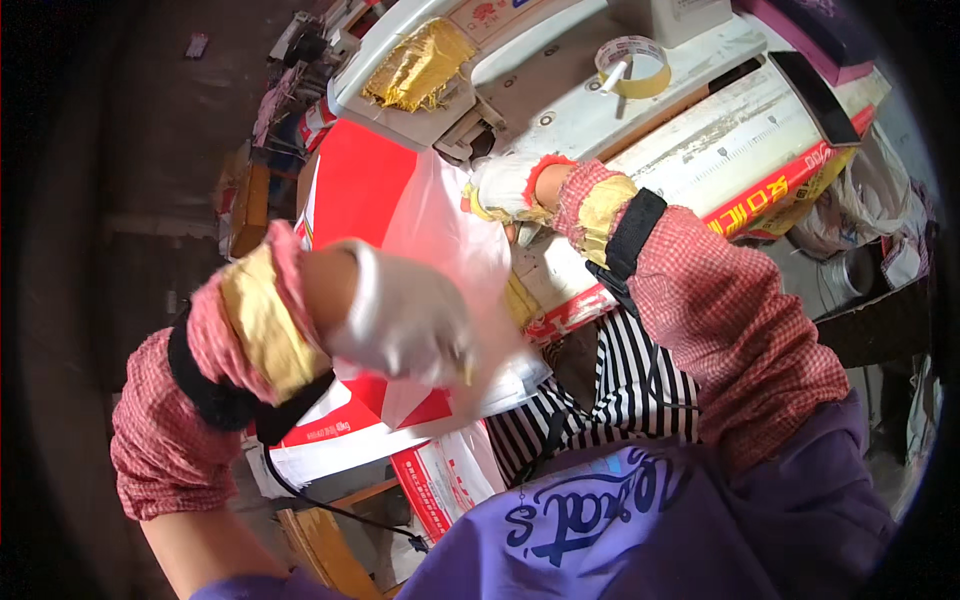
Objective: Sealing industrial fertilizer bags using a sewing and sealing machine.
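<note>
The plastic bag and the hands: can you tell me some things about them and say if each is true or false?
1. Both hands wear white gloves. True: the left hand and the right hand are both gloved.
2. The left hand holds a thin plastic bag. True.
3. The roll of tape is in the right hand. False: it lies on the white machine top, away from both hands.
4. The sleeves are plain blue. False: the sleeves are red checked cloth.
5. The right hand rests flat on the floor. False: it is up at the machine, at the bag's top edge.
</note>
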`<state>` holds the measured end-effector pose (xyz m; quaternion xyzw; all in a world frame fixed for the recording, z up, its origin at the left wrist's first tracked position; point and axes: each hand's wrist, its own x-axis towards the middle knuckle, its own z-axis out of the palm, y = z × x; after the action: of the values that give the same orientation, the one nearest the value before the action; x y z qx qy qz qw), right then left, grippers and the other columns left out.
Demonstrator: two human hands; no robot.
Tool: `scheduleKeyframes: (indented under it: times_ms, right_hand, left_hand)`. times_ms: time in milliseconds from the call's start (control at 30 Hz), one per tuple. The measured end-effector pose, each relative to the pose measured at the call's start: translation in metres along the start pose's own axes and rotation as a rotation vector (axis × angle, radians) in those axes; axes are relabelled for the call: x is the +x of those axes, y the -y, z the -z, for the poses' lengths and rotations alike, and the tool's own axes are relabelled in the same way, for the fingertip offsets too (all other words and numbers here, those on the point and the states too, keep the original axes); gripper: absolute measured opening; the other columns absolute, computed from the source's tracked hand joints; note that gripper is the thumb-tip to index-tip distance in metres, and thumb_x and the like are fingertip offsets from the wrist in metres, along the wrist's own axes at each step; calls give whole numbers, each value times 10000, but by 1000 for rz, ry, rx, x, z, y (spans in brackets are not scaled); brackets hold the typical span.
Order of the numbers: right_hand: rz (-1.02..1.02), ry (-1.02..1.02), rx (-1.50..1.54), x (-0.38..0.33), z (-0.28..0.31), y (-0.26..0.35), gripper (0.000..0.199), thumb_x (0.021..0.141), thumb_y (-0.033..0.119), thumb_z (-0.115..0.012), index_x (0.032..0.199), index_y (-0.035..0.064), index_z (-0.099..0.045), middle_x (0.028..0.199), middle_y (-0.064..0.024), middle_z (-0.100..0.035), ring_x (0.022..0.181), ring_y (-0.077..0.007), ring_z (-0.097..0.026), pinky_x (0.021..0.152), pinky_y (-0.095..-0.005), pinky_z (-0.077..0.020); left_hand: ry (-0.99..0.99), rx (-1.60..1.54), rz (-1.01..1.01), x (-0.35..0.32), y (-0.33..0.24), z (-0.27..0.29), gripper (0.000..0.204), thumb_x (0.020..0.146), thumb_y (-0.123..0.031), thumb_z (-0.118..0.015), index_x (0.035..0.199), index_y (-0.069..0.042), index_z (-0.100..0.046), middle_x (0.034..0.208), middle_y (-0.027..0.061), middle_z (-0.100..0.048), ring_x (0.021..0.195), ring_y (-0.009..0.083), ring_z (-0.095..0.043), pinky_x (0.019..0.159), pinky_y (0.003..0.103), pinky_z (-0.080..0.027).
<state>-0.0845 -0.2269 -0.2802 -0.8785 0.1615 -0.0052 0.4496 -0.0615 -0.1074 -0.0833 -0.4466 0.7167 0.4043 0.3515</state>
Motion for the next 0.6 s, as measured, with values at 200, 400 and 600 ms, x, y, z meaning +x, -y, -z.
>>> scheduleKeyframes:
  times_ms: [200,400,600]
  right_hand:
    - [-175,-1,202,-4,-2,6,170,785,140,-546,829,37,-673,679,-123,-667,555,-206,-651,481,-379,-496]
    - [25,-20,-565,-16,-27,29,169,745,198,-627,845,93,-715,793,-59,-692,685,-207,-653,620,-367,-516]
    - [-467,-582,-685,-66,-127,43,224,803,207,-564,956,82,-667,743,-47,-653,635,-165,-608,515,-382,-463]
  left_hand:
    - [387,220,763,-30,-19,-9,305,811,-346,-655,948,-75,-681,829,90,-679,710,227,-666,601,364,-527]
    - [385,572,407,6,-52,-92,159,710,-153,-647,847,-93,-700,791,74,-672,721,244,-661,606,365,-526]
    - [593,557,143,71,-93,-53,92,756,-154,-629,793,-121,-706,764,80,-677,656,271,-664,535,364,-526]
